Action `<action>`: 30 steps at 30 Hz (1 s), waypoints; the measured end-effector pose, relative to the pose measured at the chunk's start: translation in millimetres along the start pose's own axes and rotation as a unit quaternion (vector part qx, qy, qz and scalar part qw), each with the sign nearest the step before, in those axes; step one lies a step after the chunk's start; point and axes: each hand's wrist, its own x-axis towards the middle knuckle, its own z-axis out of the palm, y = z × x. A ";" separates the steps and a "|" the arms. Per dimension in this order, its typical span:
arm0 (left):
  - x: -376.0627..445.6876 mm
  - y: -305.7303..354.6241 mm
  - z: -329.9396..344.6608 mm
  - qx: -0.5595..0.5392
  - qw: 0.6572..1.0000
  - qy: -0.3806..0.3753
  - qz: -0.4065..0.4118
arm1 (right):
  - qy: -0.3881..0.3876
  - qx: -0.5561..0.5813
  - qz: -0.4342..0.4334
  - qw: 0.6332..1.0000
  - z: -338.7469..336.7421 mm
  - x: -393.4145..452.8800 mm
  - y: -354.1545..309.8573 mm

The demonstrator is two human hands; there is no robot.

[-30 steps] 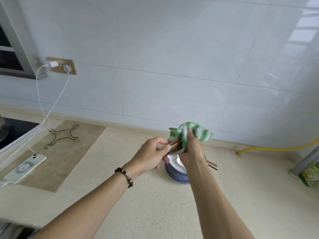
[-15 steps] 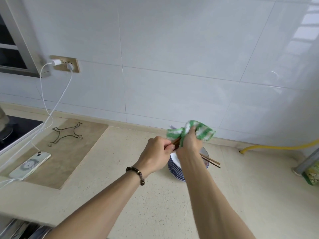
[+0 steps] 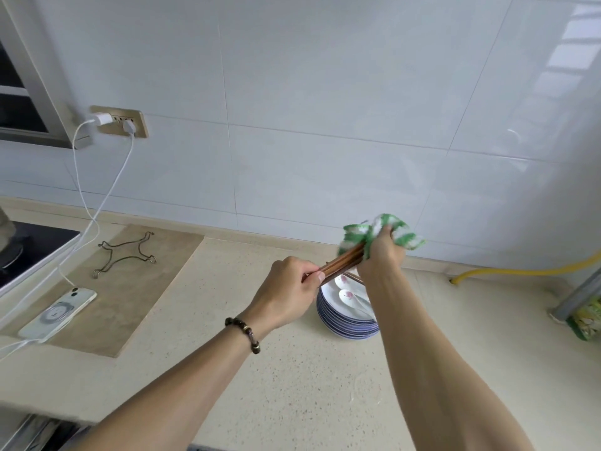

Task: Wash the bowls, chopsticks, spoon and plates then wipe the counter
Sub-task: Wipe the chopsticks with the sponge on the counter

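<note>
Chopsticks bundle pinched at near end by left hand; right hand fingers curled tight round green cloth wrapping far end, above plates.

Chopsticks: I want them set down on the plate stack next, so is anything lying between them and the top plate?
Yes. Two white spoons lie on the top plate of the plate stack, right below the chopsticks. The left hand pinches one end; the right hand wraps the green cloth round the other.
</note>
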 end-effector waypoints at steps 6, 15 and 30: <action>2.3 -1.8 3.3 -0.021 1.000 0.017 0.010 | -0.035 -0.044 0.021 0.998 -3.5 -18.2 15.1; 12.6 13.9 8.8 -0.004 0.997 0.075 0.008 | -0.094 -0.034 0.004 0.995 7.3 -41.5 26.3; -6.3 6.8 -0.5 0.051 0.997 0.051 0.000 | -0.047 -0.113 -0.061 0.991 6.3 -11.4 5.5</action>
